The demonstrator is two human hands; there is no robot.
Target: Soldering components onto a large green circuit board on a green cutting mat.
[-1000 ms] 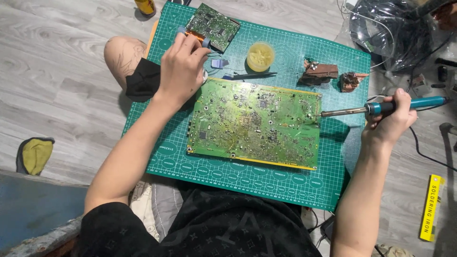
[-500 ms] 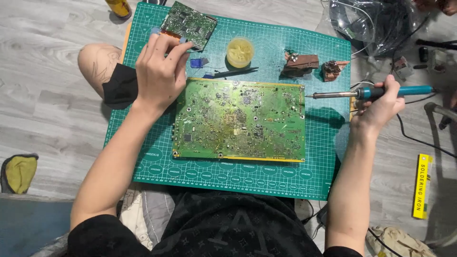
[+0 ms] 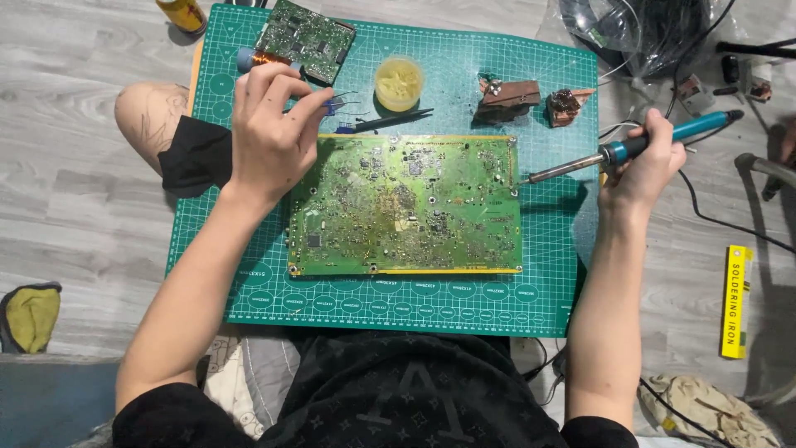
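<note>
A large green circuit board lies flat in the middle of a green cutting mat. My right hand grips a blue-handled soldering iron, its metal tip resting near the board's right edge. My left hand hovers over the mat just past the board's upper left corner, fingers pinched on a thin wire beside a small blue part. Black tweezers lie just above the board's top edge.
A smaller green circuit board and a round yellow tub sit at the mat's far edge, with two brown metal parts to the right. A clear bag of cables and a yellow box lie on the wooden floor.
My left hand has shifted slightly toward the small blue part, fingers now pinched. The soldering iron's tip has come down closer to the board's right edge. The view has moved.
</note>
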